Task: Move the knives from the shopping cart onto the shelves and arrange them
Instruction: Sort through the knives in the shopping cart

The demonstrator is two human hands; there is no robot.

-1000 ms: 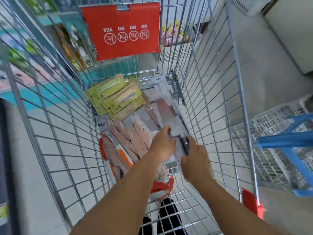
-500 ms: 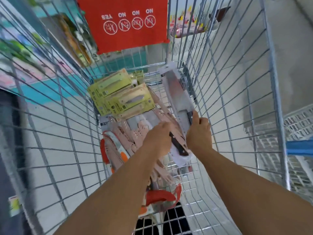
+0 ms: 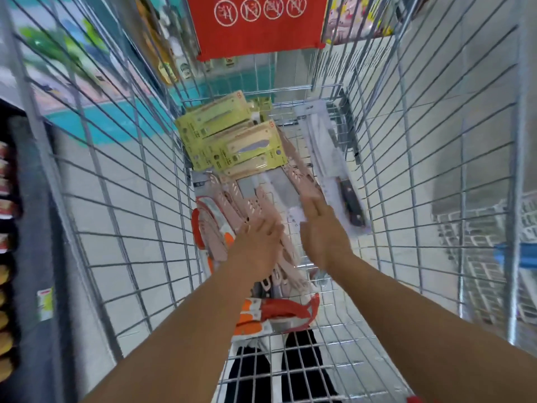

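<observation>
Hands reaching into wire shopping cart [image 3: 436,158]: left hand [image 3: 255,245] and right hand [image 3: 322,231] both released, hovering over pink-sheathed knives [image 3: 261,205]. Advice: gather stack by handles, beside black-handled carded knife [image 3: 337,173].

Both arms reach down from the bottom of the frame into the wire shopping cart [image 3: 122,199]. The left hand [image 3: 255,245] and right hand [image 3: 322,231] sit side by side at the centre, fingers [image 3: 312,206] stretched forward over a heap of pink knives [image 3: 255,205]; motion blur hides whether they touch it. Just right of the right hand lies a dark-handled knife in a clear pack [image 3: 334,170], angled toward the cart's right wall. Yellow-green carded knives [image 3: 229,141] are stacked above the centre. Orange-and-red packs [image 3: 270,315] lie below the hands. A red sign [image 3: 258,27] with round white symbols hangs at the top centre.
</observation>
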